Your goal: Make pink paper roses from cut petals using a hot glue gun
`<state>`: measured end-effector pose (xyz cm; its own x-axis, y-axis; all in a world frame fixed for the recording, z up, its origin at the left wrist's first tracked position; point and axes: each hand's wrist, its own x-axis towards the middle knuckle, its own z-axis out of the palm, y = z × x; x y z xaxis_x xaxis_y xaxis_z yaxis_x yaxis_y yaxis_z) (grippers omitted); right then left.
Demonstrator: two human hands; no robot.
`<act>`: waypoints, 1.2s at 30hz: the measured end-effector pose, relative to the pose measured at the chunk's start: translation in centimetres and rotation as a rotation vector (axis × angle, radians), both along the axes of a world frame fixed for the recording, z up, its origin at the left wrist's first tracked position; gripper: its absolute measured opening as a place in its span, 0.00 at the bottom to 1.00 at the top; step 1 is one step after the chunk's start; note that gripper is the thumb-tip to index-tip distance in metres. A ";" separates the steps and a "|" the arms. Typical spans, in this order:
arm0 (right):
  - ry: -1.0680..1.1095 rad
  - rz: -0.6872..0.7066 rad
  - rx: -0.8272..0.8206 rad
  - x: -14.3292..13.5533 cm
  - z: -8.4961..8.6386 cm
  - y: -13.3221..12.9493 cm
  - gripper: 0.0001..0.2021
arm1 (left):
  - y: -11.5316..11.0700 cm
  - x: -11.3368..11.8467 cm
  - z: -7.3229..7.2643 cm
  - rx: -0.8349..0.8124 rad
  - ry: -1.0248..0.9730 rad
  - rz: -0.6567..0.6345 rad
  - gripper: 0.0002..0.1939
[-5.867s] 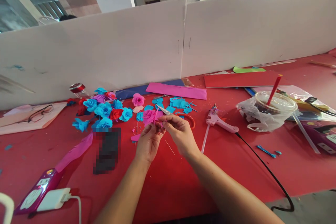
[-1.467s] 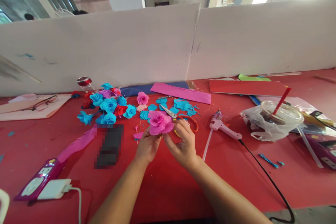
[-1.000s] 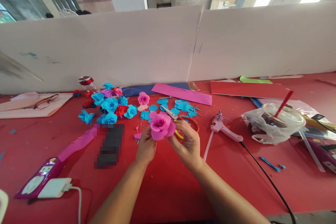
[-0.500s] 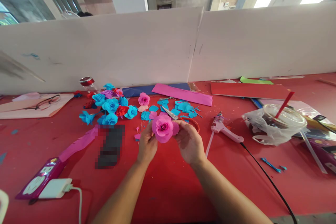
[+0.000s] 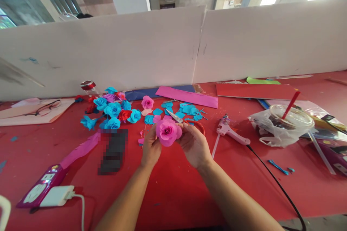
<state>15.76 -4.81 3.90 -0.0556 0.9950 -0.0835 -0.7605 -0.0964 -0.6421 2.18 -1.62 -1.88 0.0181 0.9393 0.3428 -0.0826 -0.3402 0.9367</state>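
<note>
Pink paper flower (image 5: 167, 131) held up above red table (image 5: 173, 198), bloom turned towards the camera
With bearings taken from the flower, it is clamped at 8 o'clock by the left hand (image 5: 151, 148), whose fingers are partly hidden; its 3 o'clock rim is met by the curved fingers of the right hand (image 5: 195, 147), but whether it is pinched there cannot be told; just beyond, scissors (image 5: 178, 118) are seen at 1 o'clock, blue paper petals (image 5: 189, 109) are scattered farther along that bearing, another pink flower (image 5: 147, 102) is placed at 11, a mixed flower bunch (image 5: 112, 109) at 10, a glue gun (image 5: 224, 128) at 3
</note>
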 end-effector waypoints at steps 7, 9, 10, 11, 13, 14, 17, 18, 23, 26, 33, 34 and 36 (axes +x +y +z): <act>0.053 0.033 -0.028 0.2 -0.1 0.2 0.09 | -0.1 0.2 0.2 0.000 0.020 0.015 0.07; 0.067 0.039 -0.038 0.2 -0.1 0.3 0.09 | -0.1 0.4 0.3 -0.019 -0.008 0.017 0.06; 0.066 0.047 -0.031 0.2 -0.1 0.3 0.09 | -0.1 0.5 0.3 -0.034 -0.034 0.014 0.06; 0.060 0.056 -0.016 0.3 -0.1 0.3 0.10 | -0.1 0.6 0.3 -0.054 -0.069 0.008 0.05; 0.034 0.074 0.039 0.3 -0.1 0.4 0.11 | -0.1 0.9 0.5 -0.115 -0.160 -0.012 0.06; 0.011 0.078 0.068 0.3 -0.2 0.4 0.11 | -0.2 1.0 0.7 -0.154 -0.222 -0.030 0.06; -0.135 0.008 0.089 0.2 -0.6 0.5 0.08 | -0.4 1.4 1.4 -0.302 -0.443 -0.132 0.07; -0.207 -0.036 0.082 0.2 -0.8 0.5 0.07 | -0.5 1.4 1.7 -0.355 -0.508 -0.174 0.07; -0.428 -0.153 0.164 -0.2 -1.1 0.6 0.06 | -0.6 1.3 2.2 -0.533 -0.720 -0.274 0.07; -0.502 -0.161 0.212 -0.4 -1.2 0.6 0.06 | -0.5 1.3 2.1 -0.591 -0.769 -0.266 0.09; -0.628 -0.208 0.225 -0.7 -1.5 0.5 0.07 | -0.6 1.7 1.6 -0.585 -0.707 -0.297 0.09; -0.646 -0.222 0.231 -0.7 -1.5 0.5 0.07 | -0.6 1.8 1.7 -0.577 -0.685 -0.307 0.08; -0.742 -0.281 0.261 -0.6 -1.5 0.6 0.06 | -0.7 1.8 1.7 -0.553 -0.646 -0.316 0.08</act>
<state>15.11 -4.25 2.42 0.1757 0.9560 0.2349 -0.1047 0.2554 -0.9612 3.99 -2.36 -0.15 0.2635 0.9569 -0.1225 -0.6618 0.2717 0.6988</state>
